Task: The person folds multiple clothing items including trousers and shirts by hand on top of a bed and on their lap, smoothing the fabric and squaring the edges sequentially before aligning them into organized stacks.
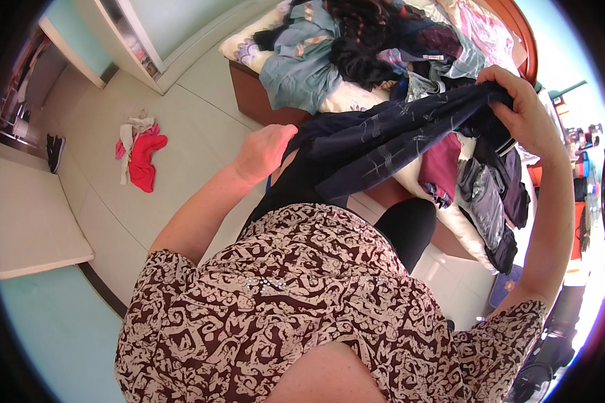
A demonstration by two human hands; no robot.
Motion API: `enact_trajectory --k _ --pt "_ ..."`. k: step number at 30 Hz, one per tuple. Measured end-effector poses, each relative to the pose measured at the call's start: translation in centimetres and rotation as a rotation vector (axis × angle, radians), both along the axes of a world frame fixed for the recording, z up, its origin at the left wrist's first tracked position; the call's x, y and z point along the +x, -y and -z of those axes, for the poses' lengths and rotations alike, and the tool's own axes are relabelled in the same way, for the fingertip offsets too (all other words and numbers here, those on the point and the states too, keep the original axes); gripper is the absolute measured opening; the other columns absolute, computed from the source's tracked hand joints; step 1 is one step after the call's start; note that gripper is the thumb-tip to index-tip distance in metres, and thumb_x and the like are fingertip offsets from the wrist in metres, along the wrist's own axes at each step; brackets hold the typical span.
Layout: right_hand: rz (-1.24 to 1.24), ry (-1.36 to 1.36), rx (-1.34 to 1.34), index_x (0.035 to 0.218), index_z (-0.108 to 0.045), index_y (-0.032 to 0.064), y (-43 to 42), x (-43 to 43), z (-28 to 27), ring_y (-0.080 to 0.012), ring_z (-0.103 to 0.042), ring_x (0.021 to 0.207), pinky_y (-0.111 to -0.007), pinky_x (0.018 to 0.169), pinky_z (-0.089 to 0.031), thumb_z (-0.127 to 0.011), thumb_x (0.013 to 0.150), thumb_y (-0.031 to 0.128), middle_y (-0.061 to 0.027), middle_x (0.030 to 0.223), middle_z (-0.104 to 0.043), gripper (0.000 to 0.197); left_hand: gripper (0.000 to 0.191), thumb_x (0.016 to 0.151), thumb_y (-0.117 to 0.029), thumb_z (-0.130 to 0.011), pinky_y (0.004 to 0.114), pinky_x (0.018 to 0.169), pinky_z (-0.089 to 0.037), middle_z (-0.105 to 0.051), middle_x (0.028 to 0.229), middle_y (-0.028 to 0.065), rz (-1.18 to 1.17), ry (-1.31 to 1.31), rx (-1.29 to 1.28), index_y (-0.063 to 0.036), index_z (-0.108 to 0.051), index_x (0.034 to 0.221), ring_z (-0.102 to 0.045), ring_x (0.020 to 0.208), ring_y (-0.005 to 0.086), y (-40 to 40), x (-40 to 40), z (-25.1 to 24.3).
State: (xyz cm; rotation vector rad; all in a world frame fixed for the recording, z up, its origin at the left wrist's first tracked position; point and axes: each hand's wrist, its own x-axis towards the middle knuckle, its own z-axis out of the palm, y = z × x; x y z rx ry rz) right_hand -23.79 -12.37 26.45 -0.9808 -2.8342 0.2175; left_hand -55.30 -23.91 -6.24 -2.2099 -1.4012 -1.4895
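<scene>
A dark navy garment with a pale plaid pattern (388, 141) is stretched between my two hands, above my black-clad legs and beside the bed. My left hand (264, 151) is closed on its left end, with the fingertips partly hidden. My right hand (527, 108) grips the other end, higher and to the right, thumb below and fingers over the cloth. Behind the garment, a grey-blue garment (302, 65) and several dark clothes (363, 45) are heaped on the bed. A folded maroon garment (441, 163) lies near the bed's edge.
The bed's brown side (254, 93) stands just ahead. Red, pink and white cloths (146, 156) lie on the tiled floor to the left, with a dark shoe (55, 151) by the wall. Grey and black garments (484, 196) hang over the bed's right edge. An open cabinet (126, 45) stands at upper left.
</scene>
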Motion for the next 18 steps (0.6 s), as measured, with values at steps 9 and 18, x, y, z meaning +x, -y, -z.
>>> enact_trajectory --k 9,18 --pt "-0.007 -0.004 -0.019 0.108 -0.054 0.0015 -0.9 0.4 0.3 -0.0098 -0.049 0.087 -0.023 0.083 -0.04 -0.053 0.085 -0.007 -0.0024 0.091 -0.053 0.025 0.029 0.074 -0.007 -0.074 0.035 0.064 -0.051 -0.061 0.09 0.0065 0.094 -0.064 -0.025 -0.006 -0.054 0.095 -0.062 0.08 0.0259 0.9 3.0 -1.8" --pt "0.023 0.002 -0.046 0.107 -0.054 0.0014 -0.2 -0.3 0.1 -0.0095 -0.048 0.088 -0.023 0.084 -0.039 -0.052 0.085 -0.006 -0.0024 0.09 -0.052 0.023 0.039 0.068 -0.011 -0.078 0.033 0.064 -0.051 -0.06 0.097 0.008 -0.029 -0.118 -0.052 -0.0049 -0.051 0.095 -0.061 0.086 0.0252 -1.7 6.0 0.0"
